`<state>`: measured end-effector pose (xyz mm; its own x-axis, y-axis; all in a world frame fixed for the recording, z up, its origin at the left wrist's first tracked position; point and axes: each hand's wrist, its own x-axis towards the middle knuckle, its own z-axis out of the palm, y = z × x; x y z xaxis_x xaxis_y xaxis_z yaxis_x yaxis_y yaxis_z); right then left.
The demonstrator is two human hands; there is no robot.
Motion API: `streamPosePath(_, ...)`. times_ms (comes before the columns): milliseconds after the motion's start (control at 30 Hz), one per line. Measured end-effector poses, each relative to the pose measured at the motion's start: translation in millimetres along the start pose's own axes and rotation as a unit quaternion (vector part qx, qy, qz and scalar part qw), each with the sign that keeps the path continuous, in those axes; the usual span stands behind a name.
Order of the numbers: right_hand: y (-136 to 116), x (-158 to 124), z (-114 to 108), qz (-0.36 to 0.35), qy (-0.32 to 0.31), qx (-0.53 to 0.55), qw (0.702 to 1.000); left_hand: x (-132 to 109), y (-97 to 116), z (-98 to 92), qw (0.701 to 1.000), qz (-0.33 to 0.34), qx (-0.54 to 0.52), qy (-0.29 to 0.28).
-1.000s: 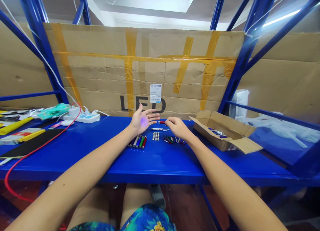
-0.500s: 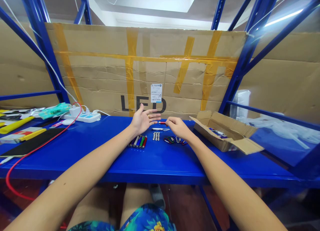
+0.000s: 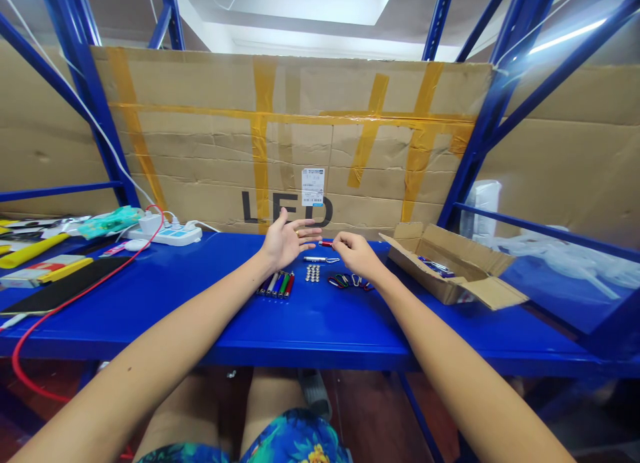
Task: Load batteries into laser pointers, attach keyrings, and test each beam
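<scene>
Right hand (image 3: 355, 253): pinching a small red cylinder (image 3: 325, 243), which points to nine o'clock.
Left hand (image 3: 284, 241): spread, holding nothing, at the red cylinder's nine o'clock.
Carabiners (image 3: 342, 281): on the desk (image 3: 320, 329), right hand's six o'clock.
Risk: a loose pinch could drop the red cylinder; a low wrist could scatter the carabiners.

Bright, cool light is cast from above, partly by a long white tube light (image 3: 567, 37) at upper right. A soft sheen is spread over the glossy blue metal counter (image 3: 325, 323), while the reddish-brown floor (image 3: 367, 409) below is left dim. The edges are stretched (translucent white plastic bags (image 3: 567, 260) at right are smeared), and the small round silver metal pieces (image 3: 313, 273) are softly blurred.
</scene>
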<state>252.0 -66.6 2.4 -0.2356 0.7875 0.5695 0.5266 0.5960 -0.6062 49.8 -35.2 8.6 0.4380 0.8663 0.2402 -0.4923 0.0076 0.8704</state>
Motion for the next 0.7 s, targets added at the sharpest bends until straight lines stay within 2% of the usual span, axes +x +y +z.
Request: streamPosePath(700, -1.0, 1.1, -2.6, 0.029, 0.035, -0.017, 0.999, 1.0, -0.2, -2.4, 1.0, -0.002, 0.006, -0.01)
